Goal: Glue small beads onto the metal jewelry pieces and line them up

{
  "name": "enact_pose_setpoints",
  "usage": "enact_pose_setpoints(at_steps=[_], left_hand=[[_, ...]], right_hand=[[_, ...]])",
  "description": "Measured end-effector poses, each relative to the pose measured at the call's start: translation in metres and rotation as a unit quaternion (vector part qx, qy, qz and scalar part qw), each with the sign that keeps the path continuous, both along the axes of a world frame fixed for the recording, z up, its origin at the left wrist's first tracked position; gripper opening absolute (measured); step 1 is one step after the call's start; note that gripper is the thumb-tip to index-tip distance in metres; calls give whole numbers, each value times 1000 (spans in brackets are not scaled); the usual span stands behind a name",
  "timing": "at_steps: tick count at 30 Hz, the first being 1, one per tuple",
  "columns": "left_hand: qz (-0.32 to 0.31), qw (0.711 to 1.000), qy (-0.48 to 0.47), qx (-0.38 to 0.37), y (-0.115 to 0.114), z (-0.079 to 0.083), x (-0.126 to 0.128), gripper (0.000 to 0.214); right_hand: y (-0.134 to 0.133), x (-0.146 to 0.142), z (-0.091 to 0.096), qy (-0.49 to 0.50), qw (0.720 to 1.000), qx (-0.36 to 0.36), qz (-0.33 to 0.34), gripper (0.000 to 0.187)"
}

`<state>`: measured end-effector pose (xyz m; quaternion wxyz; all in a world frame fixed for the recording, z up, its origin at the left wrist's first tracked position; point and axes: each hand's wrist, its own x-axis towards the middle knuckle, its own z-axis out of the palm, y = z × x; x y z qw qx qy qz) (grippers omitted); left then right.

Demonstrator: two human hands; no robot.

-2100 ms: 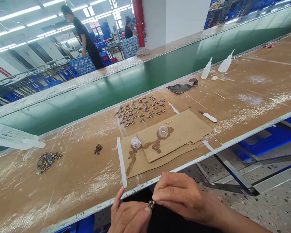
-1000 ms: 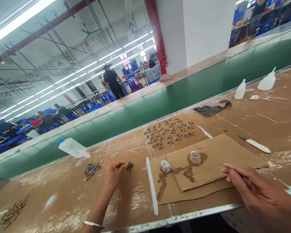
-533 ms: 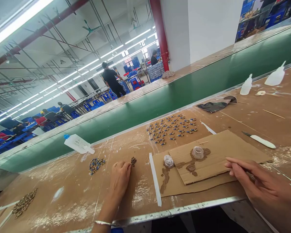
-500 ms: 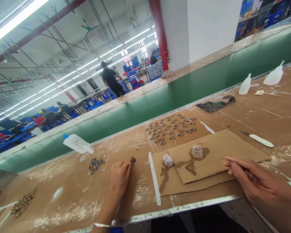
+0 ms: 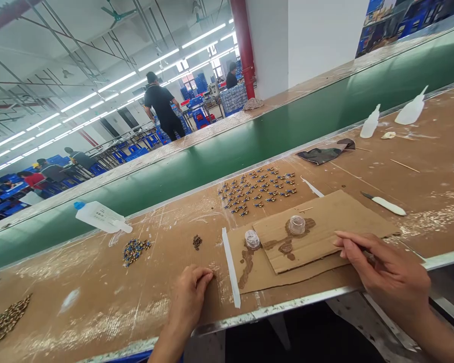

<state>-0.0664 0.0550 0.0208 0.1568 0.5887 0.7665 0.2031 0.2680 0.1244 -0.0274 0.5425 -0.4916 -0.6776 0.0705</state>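
Observation:
My left hand is just above the table near its front edge, thumb and forefinger pinched together; whatever sits between them is too small to make out. Beyond it lies a little heap of dark brown small parts. Over the right side of the cardboard sheet is my right hand, its fingers also closed in a pinch, with the contents hidden. On the cardboard stand two small clear cups, one left and one right, among dark wet stains.
Blue-and-gold small parts lie spread in rows behind the cardboard. A heap of similar parts and a blue-capped bottle are left. A white-handled knife, dark cloth and squeeze bottles lie right. A green conveyor belt runs behind.
My left hand has drawn back from the brown heap toward the table's front edge, still pinched. My right hand keeps its pinch over the cardboard. The whole view has shifted slightly.

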Motion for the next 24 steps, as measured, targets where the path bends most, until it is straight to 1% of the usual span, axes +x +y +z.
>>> enact_pose_setpoints(at_steps=[4, 11, 16, 20, 22, 24], left_hand=[[2, 1000, -6, 11, -5, -3, -5, 24], [-23, 998, -11, 63, -23, -17, -9, 28], [-47, 996, 14, 79, -23, -20, -10, 29], [-63, 995, 23, 77, -23, -21, -7, 29], [-60, 995, 21, 73, -25, -21, -6, 30], [-24, 997, 22, 70, -25, -19, -13, 28]], right_hand=[[-1, 0, 0, -7, 1000, -11, -16, 16], [0, -1, -3, -5, 1000, -27, -15, 17], [-2, -3, 2, -16, 1000, -10, -14, 17], [-2, -3, 4, -30, 999, -17, -29, 18], [-2, -3, 3, -28, 999, -15, -29, 18], [-2, -3, 0, -22, 999, -18, -35, 19]])
